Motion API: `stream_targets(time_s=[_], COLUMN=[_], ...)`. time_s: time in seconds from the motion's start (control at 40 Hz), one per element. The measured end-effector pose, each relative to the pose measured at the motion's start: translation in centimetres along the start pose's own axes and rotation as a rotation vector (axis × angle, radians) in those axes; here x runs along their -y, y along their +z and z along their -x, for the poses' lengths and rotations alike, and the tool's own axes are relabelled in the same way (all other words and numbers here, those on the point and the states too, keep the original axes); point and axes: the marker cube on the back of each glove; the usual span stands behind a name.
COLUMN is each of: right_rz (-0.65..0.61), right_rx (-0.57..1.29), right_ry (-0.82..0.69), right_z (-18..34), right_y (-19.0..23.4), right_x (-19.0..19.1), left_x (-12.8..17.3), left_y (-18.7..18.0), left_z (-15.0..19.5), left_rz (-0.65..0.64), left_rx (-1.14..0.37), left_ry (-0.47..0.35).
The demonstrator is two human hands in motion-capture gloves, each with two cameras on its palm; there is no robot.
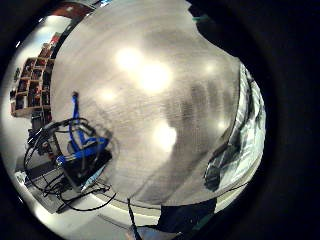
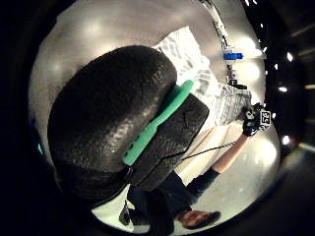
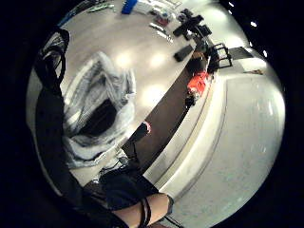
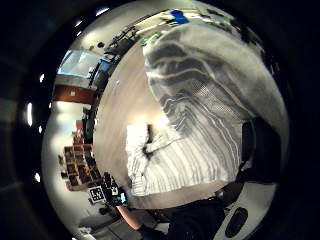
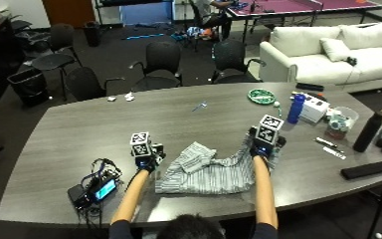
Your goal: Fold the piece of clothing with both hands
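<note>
While the striped shirt (image 5: 207, 172) lies rumpled near the bench's (image 5: 111, 119) front edge, right in front of the person, both gloved hands are at its sides. The left hand (image 5: 146, 160) sits at the shirt's left edge, just beside the cloth or touching it; can't really say which from the outside view. Whether that grip is closed or relaxed, I cannot tell. Its thumb-side palm view is mostly filled by black padded glove fingers (image 2: 113, 113) with a green strip between them, and the shirt (image 2: 197, 73) shows beyond them on the bench.

The right hand (image 5: 265, 144) is up off the bench at the shirt's right side, and the cloth rises to it there, so that grip is closed on the fabric, holding the right edge lifted. The right thumb-side palm view backs this up: the shirt (image 4: 210, 100) fills most of it, draping down from the palm to the bench surface.

As for looks: it's white or light grey with thin dark stripes, crumpled, with one part flopped over the middle and the lower hem lying fairly flat along the front edge.

Off toward the bench's front left corner there's a black device with a tangle of cables (image 5: 93, 186).
</note>
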Motion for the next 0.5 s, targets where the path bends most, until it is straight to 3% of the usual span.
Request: stream_targets(time_s=[0.13, 0.2, 0.28, 0.4, 0.5], right_rz=[-0.038, -0.030, -0.003, 0.075, 0.194], right_rx=[-0.008, -0.015, -0.010, -0.034, -0.100], right_ry=[-0.119, -0.191, -0.280, -0.420, -0.545], right_z=[7.0, 12.1, 17.8, 28.1, 33.3], right_y=[-4.7, -5.1, -3.9, 0.3, 3.5], right_x=[-5.2, -7.8, -10.3, -15.3, -22.1], left_x=[-1.2, -0.3, 0.5, -2.2, -0.6], left_y=[-2.6, -3.4, -4.1, -6.4, -5.3], left_z=[1.1, 1.8, 3.1, 5.7, 8.8], left_rz=[-0.070, -0.151, -0.233, -0.293, -0.310], left_rx=[-0.038, -0.072, -0.087, -0.113, -0.133], left_ry=[0.060, 0.116, 0.127, 0.108, 0.069])
